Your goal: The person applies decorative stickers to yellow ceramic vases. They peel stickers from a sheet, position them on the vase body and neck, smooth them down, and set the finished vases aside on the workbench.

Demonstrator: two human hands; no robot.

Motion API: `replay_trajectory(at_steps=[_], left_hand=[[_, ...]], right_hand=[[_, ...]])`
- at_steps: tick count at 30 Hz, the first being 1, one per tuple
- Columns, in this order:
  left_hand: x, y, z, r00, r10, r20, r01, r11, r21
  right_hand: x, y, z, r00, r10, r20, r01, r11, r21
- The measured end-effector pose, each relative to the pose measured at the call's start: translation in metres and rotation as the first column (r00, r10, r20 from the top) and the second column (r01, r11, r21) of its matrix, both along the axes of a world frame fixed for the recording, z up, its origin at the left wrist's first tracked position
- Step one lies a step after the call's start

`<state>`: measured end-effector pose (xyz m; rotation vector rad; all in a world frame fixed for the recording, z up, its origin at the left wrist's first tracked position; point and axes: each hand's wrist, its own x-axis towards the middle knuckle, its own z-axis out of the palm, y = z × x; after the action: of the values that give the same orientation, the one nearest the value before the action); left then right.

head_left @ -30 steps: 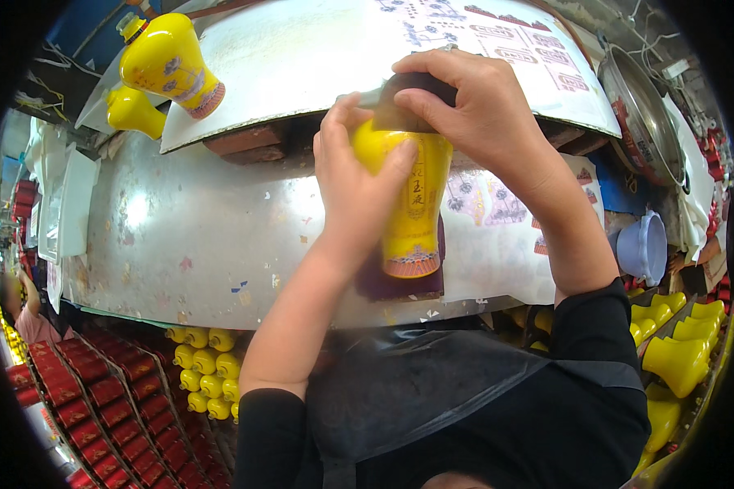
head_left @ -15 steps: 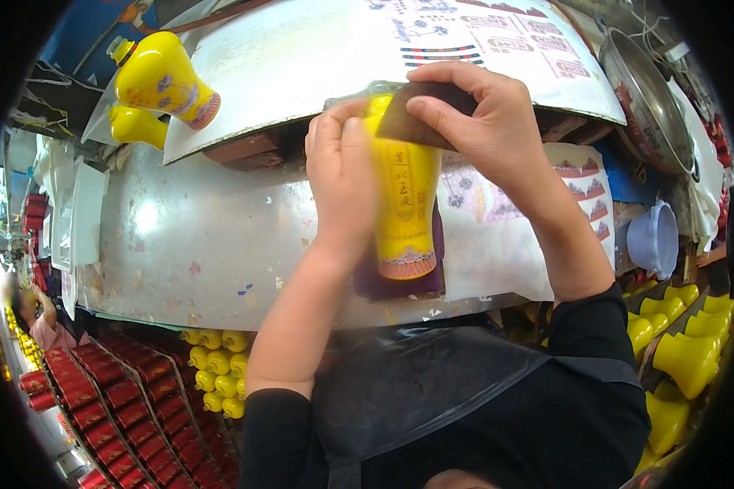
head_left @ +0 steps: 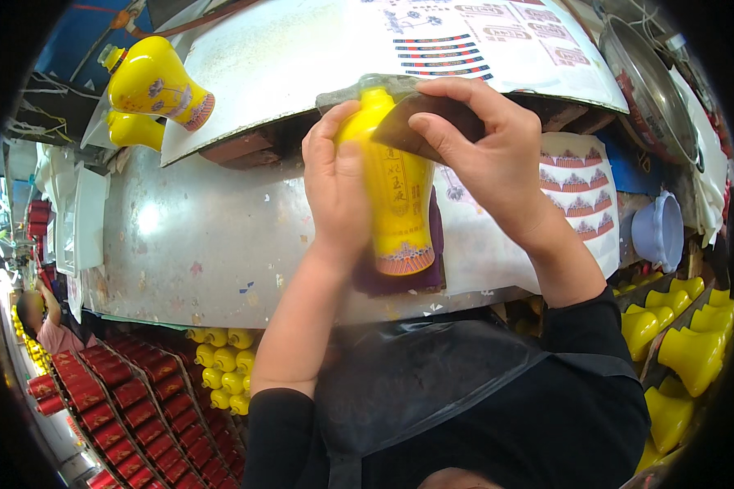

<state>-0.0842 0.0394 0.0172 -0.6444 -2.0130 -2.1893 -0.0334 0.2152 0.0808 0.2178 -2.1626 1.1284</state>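
Note:
A yellow vase-shaped bottle (head_left: 404,232) with dark lettering and a patterned band at its base lies neck away from me on a dark purple cloth (head_left: 400,285). My left hand (head_left: 338,191) is wrapped along its left side, steadying it; its fingers are slightly blurred. Pinched between thumb and fingers of my right hand (head_left: 501,134) is a dark, flat, flexible-looking scraper (head_left: 432,122). The scraper's edge rests at the bottle's upper right shoulder. Beyond the bottle's mouth lies a greyish cloth or film (head_left: 334,99), partly hidden.
Two decorated yellow bottles, one in front (head_left: 151,77), stand at far left. Decal sheets (head_left: 579,187) lie on the right and on the raised white board (head_left: 285,49). A lavender bucket (head_left: 658,232), a metal pan (head_left: 648,90), racked yellow bottles (head_left: 693,342) and red boxes (head_left: 130,395) surround the metal table.
Both hands, the bottle and the scraper have come slightly nearer me, showing more of the decal strips behind. The bottle's lettering sits a little further left.

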Motion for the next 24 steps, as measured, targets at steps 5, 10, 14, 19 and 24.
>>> replay_trajectory(at_steps=[5, 10, 14, 19, 24], left_hand=[[-0.003, 0.003, 0.012, 0.996, 0.042, 0.08, -0.037, 0.997, -0.063], [-0.015, 0.003, 0.015, 0.994, -0.023, 0.108, 0.032, 0.995, -0.089], [-0.02, 0.002, 0.008, 0.994, -0.041, 0.103, 0.05, 0.996, -0.078], [-0.003, 0.002, 0.002, 0.994, 0.07, -0.086, -0.084, 0.981, -0.173], [0.012, 0.003, 0.001, 0.991, -0.035, 0.132, 0.034, 0.999, 0.003]], right_hand=[[0.002, -0.004, -0.007, 0.989, -0.111, -0.097, 0.121, 0.987, 0.104], [-0.002, -0.002, -0.007, 0.984, -0.145, -0.104, 0.158, 0.979, 0.128], [-0.007, 0.003, 0.003, 0.989, -0.141, -0.036, 0.146, 0.974, 0.172], [-0.001, 0.009, 0.003, 0.973, -0.073, -0.22, 0.125, 0.964, 0.236], [0.033, 0.003, -0.021, 0.96, 0.15, -0.235, -0.032, 0.896, 0.442]])
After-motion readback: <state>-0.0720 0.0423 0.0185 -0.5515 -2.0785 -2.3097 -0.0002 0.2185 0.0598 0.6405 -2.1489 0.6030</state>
